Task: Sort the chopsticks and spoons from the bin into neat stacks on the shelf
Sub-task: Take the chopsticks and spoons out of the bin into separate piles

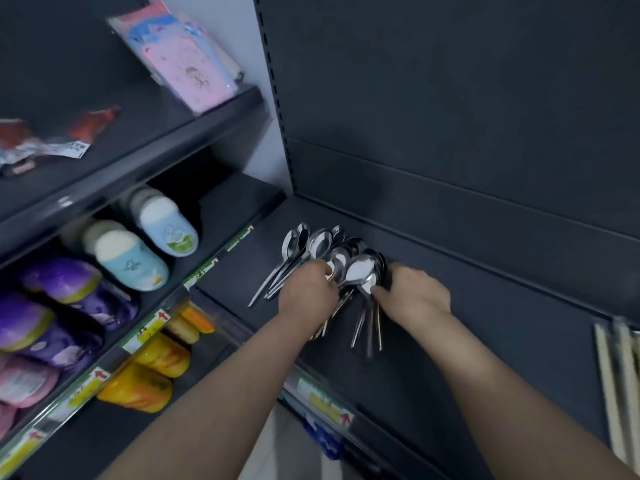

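Observation:
Several shiny metal spoons point(358, 268) lie bunched on the dark shelf point(485, 306), bowls pointing to the back. My left hand point(308, 292) curls over the handles on the bunch's left side and grips them. My right hand point(414, 294) pinches the spoons from the right, its thumb on a spoon bowl. A smaller loose group of spoons point(294, 251) lies just to the left, untouched. Pale wooden chopsticks point(616, 382) lie at the shelf's right edge, blurred. The bin is out of view.
The neighbouring shelf unit on the left holds blue slippers point(138, 251), purple slippers point(59, 299) and yellow items point(152, 372). A pink packet point(187, 71) stands on the upper shelf. Price tags point(325, 403) line the shelf fronts. The dark back panel rises behind the spoons.

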A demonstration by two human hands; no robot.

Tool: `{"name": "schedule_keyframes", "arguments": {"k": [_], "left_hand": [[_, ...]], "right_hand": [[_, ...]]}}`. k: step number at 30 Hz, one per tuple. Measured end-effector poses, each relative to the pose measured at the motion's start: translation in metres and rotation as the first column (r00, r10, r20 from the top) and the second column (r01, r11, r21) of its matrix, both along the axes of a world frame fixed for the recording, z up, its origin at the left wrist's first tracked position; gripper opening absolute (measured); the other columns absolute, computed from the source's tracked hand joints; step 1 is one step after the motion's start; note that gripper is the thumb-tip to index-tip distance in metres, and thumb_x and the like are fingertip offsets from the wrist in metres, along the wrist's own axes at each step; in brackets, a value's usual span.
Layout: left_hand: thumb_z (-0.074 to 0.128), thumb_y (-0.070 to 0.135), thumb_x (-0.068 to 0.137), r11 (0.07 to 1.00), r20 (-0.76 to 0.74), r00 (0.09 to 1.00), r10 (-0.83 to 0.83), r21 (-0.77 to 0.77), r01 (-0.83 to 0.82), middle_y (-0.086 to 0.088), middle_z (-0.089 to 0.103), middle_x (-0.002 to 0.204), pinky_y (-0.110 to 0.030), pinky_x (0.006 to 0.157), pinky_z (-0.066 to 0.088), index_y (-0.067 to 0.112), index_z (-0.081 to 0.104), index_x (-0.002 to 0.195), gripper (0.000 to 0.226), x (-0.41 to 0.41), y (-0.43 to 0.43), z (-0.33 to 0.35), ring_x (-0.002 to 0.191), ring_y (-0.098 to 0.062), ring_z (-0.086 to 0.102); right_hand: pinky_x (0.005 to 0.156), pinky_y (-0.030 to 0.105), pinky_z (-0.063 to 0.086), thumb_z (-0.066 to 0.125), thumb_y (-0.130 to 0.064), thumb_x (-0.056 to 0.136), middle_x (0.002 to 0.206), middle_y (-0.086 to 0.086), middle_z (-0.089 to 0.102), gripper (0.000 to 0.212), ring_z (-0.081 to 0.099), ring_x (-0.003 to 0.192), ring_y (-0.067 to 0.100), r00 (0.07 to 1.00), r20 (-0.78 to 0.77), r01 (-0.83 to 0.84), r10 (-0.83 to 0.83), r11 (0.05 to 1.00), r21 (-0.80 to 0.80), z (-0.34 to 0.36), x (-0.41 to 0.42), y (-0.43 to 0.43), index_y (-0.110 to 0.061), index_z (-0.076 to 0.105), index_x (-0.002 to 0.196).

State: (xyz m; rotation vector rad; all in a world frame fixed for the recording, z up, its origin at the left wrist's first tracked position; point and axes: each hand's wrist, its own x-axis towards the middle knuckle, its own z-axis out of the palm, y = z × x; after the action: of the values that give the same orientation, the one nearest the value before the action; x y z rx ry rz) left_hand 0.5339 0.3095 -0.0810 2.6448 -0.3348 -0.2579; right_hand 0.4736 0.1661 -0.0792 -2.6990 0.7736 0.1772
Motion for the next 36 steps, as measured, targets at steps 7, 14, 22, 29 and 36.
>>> {"name": "schedule_keyframes", "arguments": {"k": [7,14,22,29,36], "left_hand": [[0.051,0.018,0.093,0.967,0.102,0.962,-0.253,0.005,0.254,-0.001,0.070,0.101,-0.033,0.080,0.051,0.017,0.067,0.106,0.020,0.001,-0.002,0.021,0.098,-0.025,0.064],[0.052,0.019,0.091,0.804,0.113,0.796,-0.595,0.113,0.584,-0.003,0.067,0.114,-0.034,0.085,0.050,0.025,0.068,0.107,0.023,-0.047,-0.018,0.019,0.110,-0.027,0.059],[0.051,0.023,0.095,0.586,0.116,0.578,-0.808,0.058,0.808,0.005,0.067,0.112,-0.031,0.078,0.048,0.028,0.066,0.108,0.021,-0.160,-0.073,0.041,0.105,-0.021,0.059],[0.052,0.022,0.094,0.447,0.201,0.451,-0.869,-0.071,0.892,0.007,0.067,0.110,-0.030,0.080,0.049,0.028,0.069,0.105,0.021,-0.312,-0.147,0.068,0.103,-0.018,0.061],[0.055,0.022,0.092,0.331,0.198,0.361,-0.911,-0.166,0.929,0.007,0.070,0.106,-0.036,0.084,0.054,0.029,0.070,0.101,0.019,-0.474,-0.224,0.066,0.099,-0.018,0.064]], "right_hand": [[0.081,0.032,0.046,0.049,-0.034,0.094,0.121,0.005,0.062,0.033,0.057,0.111,0.028,0.999,-0.015,0.047,-0.050,0.985,-0.166,0.013,-0.032,0.009,-0.024,0.055,0.125],[0.068,0.028,0.038,0.047,-0.026,0.095,0.110,0.004,0.064,0.023,0.057,0.104,0.026,0.980,0.006,0.197,-0.201,0.949,-0.246,0.013,-0.115,0.028,-0.022,0.061,0.113],[0.071,0.029,0.044,0.049,-0.023,0.092,0.110,0.003,0.065,0.023,0.060,0.104,0.027,0.901,0.074,0.426,-0.427,0.844,-0.326,0.038,-0.252,0.012,-0.024,0.066,0.108],[0.069,0.030,0.044,0.050,-0.024,0.092,0.104,-0.002,0.064,0.023,0.058,0.102,0.023,0.787,0.254,0.615,-0.562,0.687,-0.386,0.058,-0.410,-0.037,-0.028,0.067,0.108],[0.073,0.031,0.047,0.049,-0.023,0.093,0.113,-0.005,0.065,0.030,0.057,0.109,0.021,0.694,0.326,0.718,-0.641,0.583,-0.381,0.065,-0.572,-0.092,-0.031,0.064,0.118]]}}
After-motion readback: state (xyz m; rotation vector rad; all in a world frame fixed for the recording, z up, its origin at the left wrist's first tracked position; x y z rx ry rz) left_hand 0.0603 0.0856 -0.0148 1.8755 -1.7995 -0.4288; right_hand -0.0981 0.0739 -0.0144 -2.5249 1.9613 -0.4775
